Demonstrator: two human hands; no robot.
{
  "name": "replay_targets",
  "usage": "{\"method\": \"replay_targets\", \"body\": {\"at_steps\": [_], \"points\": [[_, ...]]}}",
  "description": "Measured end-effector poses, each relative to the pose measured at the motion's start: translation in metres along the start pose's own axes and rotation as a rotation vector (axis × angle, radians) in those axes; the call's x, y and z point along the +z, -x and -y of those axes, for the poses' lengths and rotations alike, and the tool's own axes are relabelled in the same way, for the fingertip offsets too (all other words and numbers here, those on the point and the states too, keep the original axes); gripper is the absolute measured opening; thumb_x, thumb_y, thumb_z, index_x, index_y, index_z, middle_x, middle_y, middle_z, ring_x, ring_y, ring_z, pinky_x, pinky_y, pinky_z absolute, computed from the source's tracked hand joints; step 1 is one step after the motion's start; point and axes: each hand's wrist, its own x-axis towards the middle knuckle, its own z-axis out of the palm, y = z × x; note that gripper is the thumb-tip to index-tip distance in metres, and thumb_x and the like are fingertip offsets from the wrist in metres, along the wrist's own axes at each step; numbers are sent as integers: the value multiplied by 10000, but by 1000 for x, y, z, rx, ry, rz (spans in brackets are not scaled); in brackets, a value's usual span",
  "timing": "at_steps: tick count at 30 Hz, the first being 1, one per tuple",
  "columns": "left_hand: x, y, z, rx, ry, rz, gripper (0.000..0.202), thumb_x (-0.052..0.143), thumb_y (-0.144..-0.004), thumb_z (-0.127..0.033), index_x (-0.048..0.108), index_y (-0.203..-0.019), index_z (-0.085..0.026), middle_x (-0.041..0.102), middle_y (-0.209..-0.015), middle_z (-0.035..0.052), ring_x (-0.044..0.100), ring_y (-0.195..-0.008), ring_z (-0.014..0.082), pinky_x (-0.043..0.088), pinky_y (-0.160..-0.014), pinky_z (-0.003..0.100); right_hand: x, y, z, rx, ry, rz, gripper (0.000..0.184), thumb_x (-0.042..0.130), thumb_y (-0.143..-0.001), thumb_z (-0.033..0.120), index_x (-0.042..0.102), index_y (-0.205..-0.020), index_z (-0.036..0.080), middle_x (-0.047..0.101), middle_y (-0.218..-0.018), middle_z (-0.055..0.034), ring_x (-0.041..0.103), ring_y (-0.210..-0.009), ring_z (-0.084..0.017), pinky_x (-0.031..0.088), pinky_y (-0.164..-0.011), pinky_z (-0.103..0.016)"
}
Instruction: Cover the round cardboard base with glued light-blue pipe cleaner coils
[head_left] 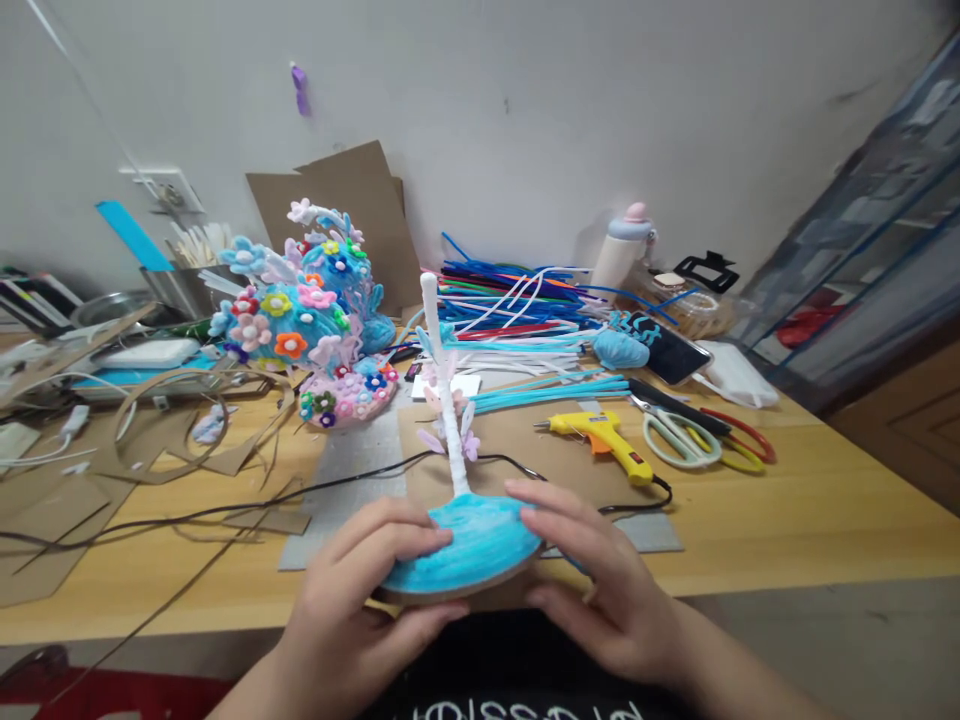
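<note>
A round base [480, 545] covered in blue, with a brown edge, is tilted toward me above the table's front edge. From its far side rises a white wrapped stem [450, 420] with small pink, lilac and blue flowers and leaves. My left hand [367, 590] grips the base's left side, fingers on top and thumb underneath. My right hand [600, 580] holds the right rim, its fingertips on the top and the thumb below. Just beyond lies a yellow glue gun [600, 440] on brown cardboard [517, 480].
Flower-covered blue craft pieces [300, 310] stand at the back left. Bundles of pipe cleaners [510, 300] lie along the wall, with a bottle [622, 250], phone [675, 350] and scissors [682, 440] to the right. A black cable [225, 510] crosses the table; cardboard scraps [67, 530] lie left.
</note>
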Motion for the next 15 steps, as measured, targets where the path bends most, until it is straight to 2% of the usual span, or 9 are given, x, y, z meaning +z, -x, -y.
{"method": "replay_targets", "body": {"at_steps": [3,5,7,12,15], "points": [[2,-2,-2,-9,4,-12,241,698,-780,-223,607,-1004,-219,671,-914,39,673,-816,162,574,-687,249,-4,-4,3,-212,192,122,620,556,-927,284,286,-1484,306,411,-1516,-57,340,-1406,-256,222,-1170,-524],[4,-2,-2,-11,-2,-8,246,702,-777,-227,605,-1004,-217,672,-928,42,675,-829,162,577,-709,255,-4,-7,2,-251,258,192,631,521,-949,359,234,-1506,285,405,-1520,-42,272,-1436,-247,103,-1194,-525],[4,-2,-1,-7,10,-6,259,711,-771,-230,600,-1005,-218,673,-932,43,674,-837,163,577,-719,258,-5,-9,1,-256,277,232,610,477,-969,357,218,-1513,259,400,-1519,-40,251,-1444,-239,41,-1196,-522],[7,-3,-5,-39,53,-21,255,711,-764,-206,598,-992,-223,670,-905,35,667,-810,163,565,-693,257,-9,-12,9,-223,299,208,551,452,-961,292,306,-1488,226,428,-1500,-49,282,-1431,-259,30,-1194,-531],[12,-6,-11,-71,54,-20,243,702,-775,-198,598,-992,-227,666,-904,29,661,-816,158,557,-701,252,-9,-16,18,-207,315,145,634,480,-945,335,232,-1516,211,443,-1488,-78,313,-1417,-286,64,-1189,-560]]}}
